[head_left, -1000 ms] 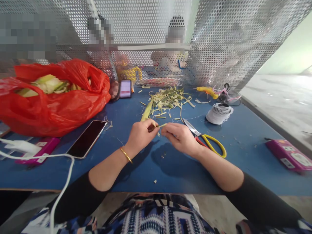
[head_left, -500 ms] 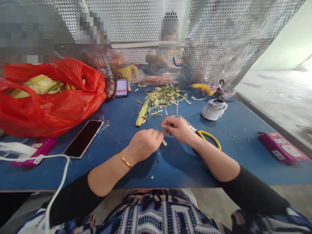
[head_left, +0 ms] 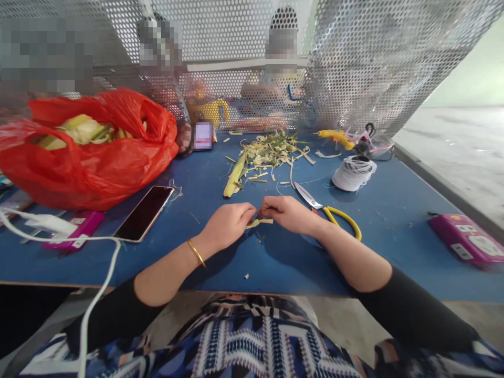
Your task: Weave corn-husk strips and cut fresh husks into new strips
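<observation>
Over the blue table [head_left: 197, 210], my left hand [head_left: 226, 224] and my right hand [head_left: 289, 214] meet at the fingertips. Both are pinched on a small pale plant strip [head_left: 260, 222] whose ends stick out below the fingers. Part of the strip is hidden by the fingers. Scissors [head_left: 309, 196] with yellow handles lie just beyond my right wrist, partly under the forearm. Past the hands sit a pile of green and pale leaf scraps [head_left: 271, 149] and a longer yellow-green stalk piece [head_left: 235, 176]. A white thread spool [head_left: 353, 173] stands at the right.
At the left are a red plastic bag [head_left: 129, 173] of husks, a dark phone [head_left: 145, 213], a purple pack [head_left: 84, 229] and a white cable [head_left: 100, 294]. A yellow tool [head_left: 336, 138] and another purple pack [head_left: 466, 239] lie right. People sit behind the perforated screen [head_left: 236, 31].
Both hands have drawn their fingertips together, and more of the strip shows below them. More of the scissors is uncovered. The whole view has shifted slightly.
</observation>
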A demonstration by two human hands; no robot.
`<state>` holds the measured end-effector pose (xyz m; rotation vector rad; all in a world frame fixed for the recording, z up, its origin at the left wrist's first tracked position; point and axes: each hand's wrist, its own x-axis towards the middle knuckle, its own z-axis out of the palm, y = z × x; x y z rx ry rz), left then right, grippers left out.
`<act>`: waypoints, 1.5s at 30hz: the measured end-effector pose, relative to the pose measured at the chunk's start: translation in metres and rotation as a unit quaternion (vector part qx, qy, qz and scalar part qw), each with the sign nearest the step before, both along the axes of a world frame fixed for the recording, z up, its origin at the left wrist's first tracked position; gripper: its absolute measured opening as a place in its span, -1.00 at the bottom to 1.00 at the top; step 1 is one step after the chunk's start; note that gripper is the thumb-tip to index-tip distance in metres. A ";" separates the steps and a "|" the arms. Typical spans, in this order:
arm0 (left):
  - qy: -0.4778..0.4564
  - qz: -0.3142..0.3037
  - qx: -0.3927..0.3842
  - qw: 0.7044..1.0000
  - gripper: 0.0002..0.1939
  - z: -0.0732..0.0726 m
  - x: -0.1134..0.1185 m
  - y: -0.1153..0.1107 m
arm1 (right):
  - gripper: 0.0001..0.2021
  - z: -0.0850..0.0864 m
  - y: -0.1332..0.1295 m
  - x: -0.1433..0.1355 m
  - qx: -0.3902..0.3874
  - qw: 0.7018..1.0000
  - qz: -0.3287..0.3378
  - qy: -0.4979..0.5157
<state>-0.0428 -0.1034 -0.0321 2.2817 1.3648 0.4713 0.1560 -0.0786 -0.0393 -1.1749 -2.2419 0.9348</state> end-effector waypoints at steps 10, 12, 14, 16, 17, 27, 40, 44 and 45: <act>0.069 0.004 0.013 0.998 -0.86 0.003 -0.002 0.003 | -0.86 -0.006 -0.004 0.001 0.046 0.998 0.051 -0.005; 0.097 -0.010 0.029 0.995 -0.82 0.004 -0.003 0.003 | -0.86 -0.007 -0.004 0.000 0.039 0.998 0.048 -0.005; 0.093 -0.009 0.033 0.995 -0.83 0.004 -0.004 0.006 | -0.87 -0.007 -0.004 0.000 0.031 0.999 0.045 -0.001; 0.053 0.006 0.029 0.998 -0.87 0.001 -0.004 0.010 | -0.88 -0.006 -0.004 0.000 0.023 0.999 0.038 0.006; 0.023 0.019 0.019 0.999 -0.88 -0.001 -0.004 0.012 | -0.88 -0.005 -0.004 0.000 0.019 0.999 0.034 0.009; -0.355 0.181 -0.329 0.856 -0.77 -0.006 0.015 0.011 | -0.85 -0.005 -0.005 -0.001 -0.006 1.000 0.012 0.003; -0.346 0.150 -0.429 0.821 -0.83 0.001 0.019 0.023 | -0.85 -0.009 0.001 0.002 0.014 0.999 0.009 0.039; -0.346 0.145 -0.439 0.816 -0.86 -0.001 0.017 0.025 | -0.87 -0.008 0.001 -0.001 -0.022 0.998 -0.041 0.049; -0.342 0.143 -0.435 0.820 -0.85 -0.002 0.017 0.024 | -0.86 -0.008 0.001 -0.002 -0.045 0.996 -0.057 0.058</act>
